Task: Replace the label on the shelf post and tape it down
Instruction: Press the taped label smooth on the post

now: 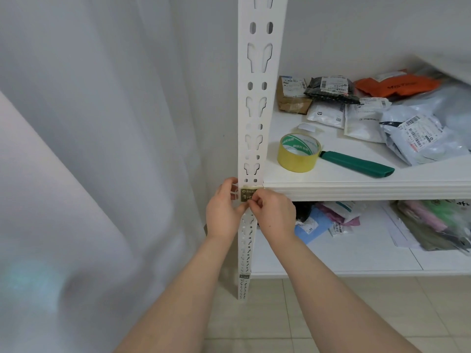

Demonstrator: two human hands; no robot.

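Both hands meet on the white perforated steel shelf post (pixel 254 138), level with the front lip of the upper white shelf board (pixel 356 184). That is where the small dark rectangular label with pale printing (pixel 246 194) sits, flat on the post face.

The left hand (pixel 224 212) curls around the post from the nine o'clock side. Its fingertips (pixel 233 186) press at the label's left edge, seemingly to steady the post and keep the label from sliding. The right hand (pixel 271 210) comes in from three o'clock with thumb and forefinger pinched shut on the label's lower right corner. Whether it is peeling an old label or pressing one down I cannot tell; a yellowish film over the label suggests tape is already there.

The supplies lie within easy reach on the shelf board, up at about one o'clock from the hands. These are a roll of yellowish clear packing tape with a green-printed core (pixel 298 152) and, touching it at three o'clock, a dark green plastic-handled cutter (pixel 356 164). A small white paper slip (pixel 308 127) lies just behind the roll, possibly a backing or a spare label.

Bagged parcels (pixel 382 110) are heaped further back, clear of the working corner.
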